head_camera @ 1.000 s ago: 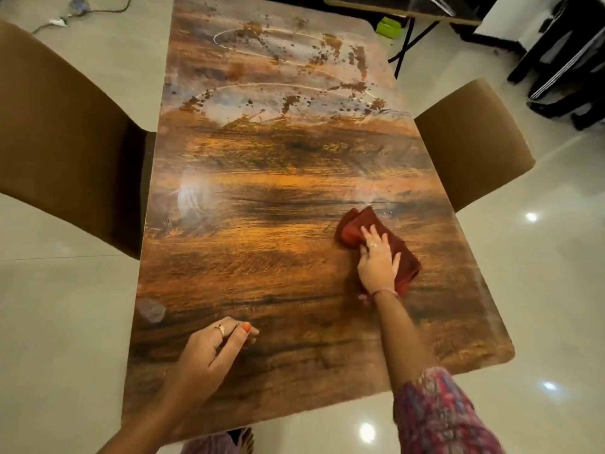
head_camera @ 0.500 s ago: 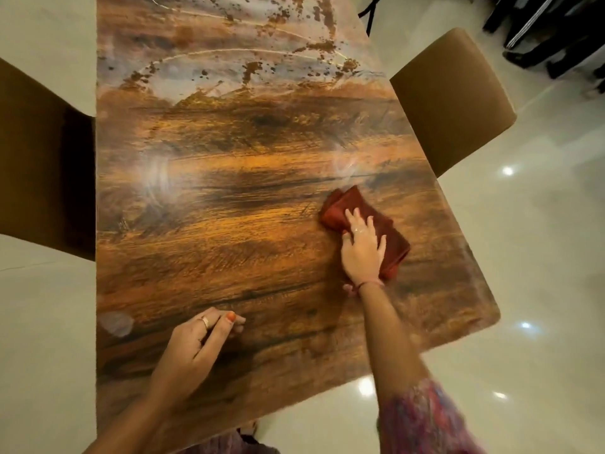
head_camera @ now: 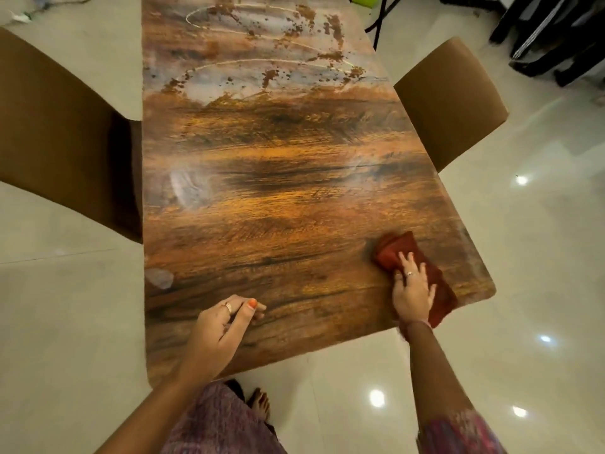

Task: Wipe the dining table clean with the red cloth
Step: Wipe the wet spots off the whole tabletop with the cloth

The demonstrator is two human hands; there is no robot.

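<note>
Sliding nearer the table's (head_camera: 262, 191) right corner, the red cloth (head_camera: 397, 252) is lying aslant under the flat-pressing right hand (head_camera: 413, 291), the loosely curled left hand (head_camera: 222, 326) resting empty.

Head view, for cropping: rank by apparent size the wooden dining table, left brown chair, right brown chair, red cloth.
1. Wooden dining table
2. Left brown chair, cut off by the frame
3. Right brown chair
4. Red cloth, partly under the right hand

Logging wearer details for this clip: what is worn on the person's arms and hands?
Left hand: a ring, orange nail polish on the thumb. Right hand: a ring, a thin band at the wrist, a pink and purple patterned sleeve near the elbow. Both forearms bare.
</note>
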